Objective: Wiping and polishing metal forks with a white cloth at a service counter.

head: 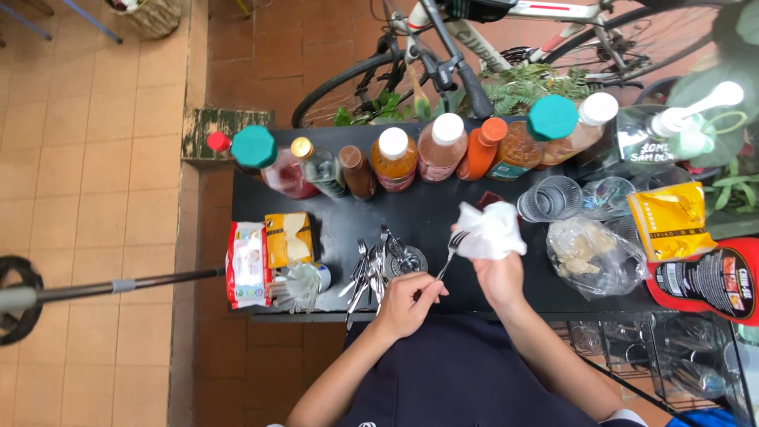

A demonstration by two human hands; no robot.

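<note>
Left fingers (pixel 417 294): pinched together on the handle of a metal fork (pixel 447 255), low centre of the frame.
Right fingers (pixel 484 261): closed around a crumpled white cloth (pixel 492 229), pressed against the fork's tines.
Left hand (pixel 405 304): below the worktop's near edge, steadying the fork at a slant.
Right hand (pixel 498 277): just right of the left, cloth bunched above it.
Fork in hand: mid-wipe, tines wrapped by the cloth, handle bare.
Left to do, by the look of it: a heap of loose cutlery (pixel 370 273) just left of the hands, apparently awaiting the cloth.
Done pile: cannot tell; nothing seen set apart as wiped.
Further out: clear tumblers (pixel 553 198) and a plastic bag (pixel 593 253) at right, yellow packet (pixel 288 237) at left.
Back row: sauce bottles (pixel 411 154) along the upper edge of the black worktop (pixel 427 213).
</note>
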